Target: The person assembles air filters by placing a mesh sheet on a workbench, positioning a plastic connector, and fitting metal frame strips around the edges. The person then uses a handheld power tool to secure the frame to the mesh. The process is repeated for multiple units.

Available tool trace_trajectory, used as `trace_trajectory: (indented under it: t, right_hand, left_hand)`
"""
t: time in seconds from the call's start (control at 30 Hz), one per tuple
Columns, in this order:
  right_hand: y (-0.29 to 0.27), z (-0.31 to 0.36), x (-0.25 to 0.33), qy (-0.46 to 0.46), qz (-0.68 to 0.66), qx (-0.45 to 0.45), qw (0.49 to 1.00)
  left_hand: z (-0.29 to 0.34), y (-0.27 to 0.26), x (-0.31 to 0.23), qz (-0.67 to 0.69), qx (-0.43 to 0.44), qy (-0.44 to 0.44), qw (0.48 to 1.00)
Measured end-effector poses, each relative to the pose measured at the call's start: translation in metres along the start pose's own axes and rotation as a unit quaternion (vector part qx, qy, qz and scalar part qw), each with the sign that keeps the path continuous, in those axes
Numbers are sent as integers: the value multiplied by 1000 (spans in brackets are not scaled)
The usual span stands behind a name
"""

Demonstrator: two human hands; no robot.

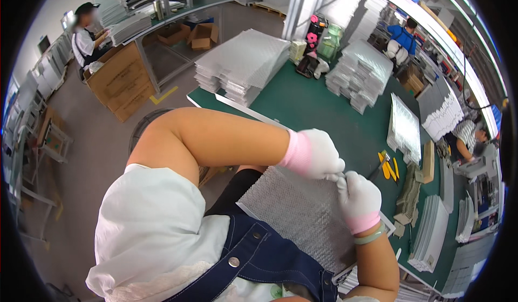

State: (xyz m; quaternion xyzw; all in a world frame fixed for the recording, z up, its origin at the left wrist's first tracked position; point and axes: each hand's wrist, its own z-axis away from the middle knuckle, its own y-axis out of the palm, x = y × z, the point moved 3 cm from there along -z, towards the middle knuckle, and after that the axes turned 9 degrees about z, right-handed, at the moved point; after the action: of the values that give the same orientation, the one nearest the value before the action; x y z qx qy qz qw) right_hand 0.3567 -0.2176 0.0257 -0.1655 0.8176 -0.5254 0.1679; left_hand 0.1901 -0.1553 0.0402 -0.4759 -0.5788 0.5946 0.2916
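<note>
A silver-grey metal mesh sheet (pixel 302 207) lies tilted between my body and the green table, its lower part against my dark blue overalls. Both my hands wear white knitted gloves with pink cuffs and meet at the sheet's upper edge. My left hand (pixel 319 153) is closed, thumb and fingertips pinched at that edge. Right beside it, my right hand (pixel 360 197) is closed too, with bent fingers touching the left fingertips. The bit of edge between the fingertips is mostly hidden by the gloves.
On the green table (pixel 337 124) stand stacked mesh sheets (pixel 243 64) and a second silver stack (pixel 360 72). Yellow-handled pliers (pixel 387 166) lie right of my hands, near bundled white strips (pixel 430 232). A bottle (pixel 330 43) stands at the back. Other people work farther off.
</note>
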Motion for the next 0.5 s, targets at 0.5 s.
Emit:
trace_trajectory:
  t: [0.5]
  right_hand:
    - [13, 0, -8, 40, -55, 28, 997]
  left_hand:
    - [16, 1, 28, 2, 34, -31, 999]
